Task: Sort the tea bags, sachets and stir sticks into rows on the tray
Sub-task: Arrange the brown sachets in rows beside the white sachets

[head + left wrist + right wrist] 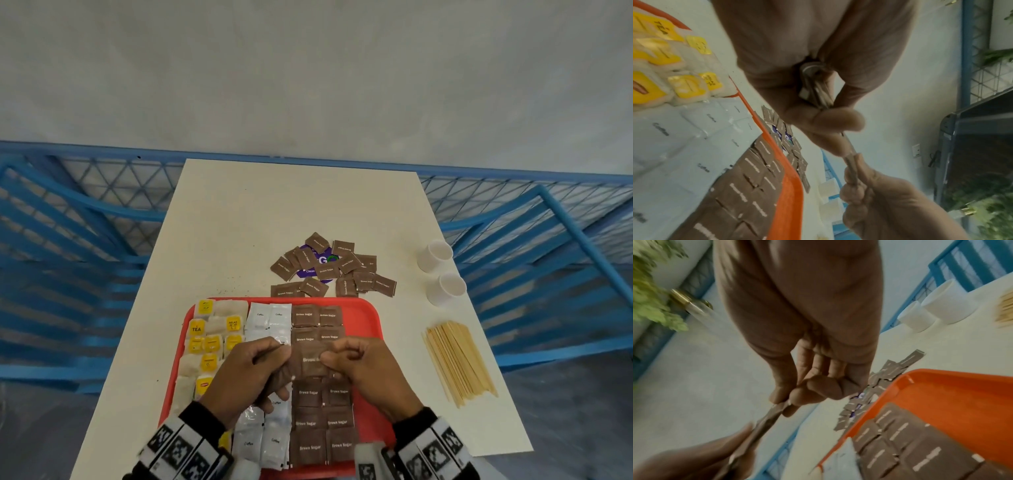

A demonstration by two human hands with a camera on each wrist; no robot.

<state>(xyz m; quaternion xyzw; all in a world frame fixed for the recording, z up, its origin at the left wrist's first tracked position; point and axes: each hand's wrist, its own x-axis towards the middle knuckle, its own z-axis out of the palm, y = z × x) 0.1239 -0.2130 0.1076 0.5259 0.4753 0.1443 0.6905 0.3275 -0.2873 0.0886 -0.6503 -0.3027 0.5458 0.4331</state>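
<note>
Left hand (251,368) and right hand (368,368) each pinch flat brown paper sachets (310,359) above the glossy red tray (368,320).

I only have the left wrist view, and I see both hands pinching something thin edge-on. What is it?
Observer: From the head view it is a brown sugar sachet, held over the red tray by the left hand and right hand.
Operator: Are the stir sticks on the tray yet?
Observer: No. The stir sticks lie in a bundle on the white table, right of the tray.
Operator: Is there space left on the tray for them?
Observer: The head view shows a bare strip along the tray's right side, beside the brown sugar rows.
</note>
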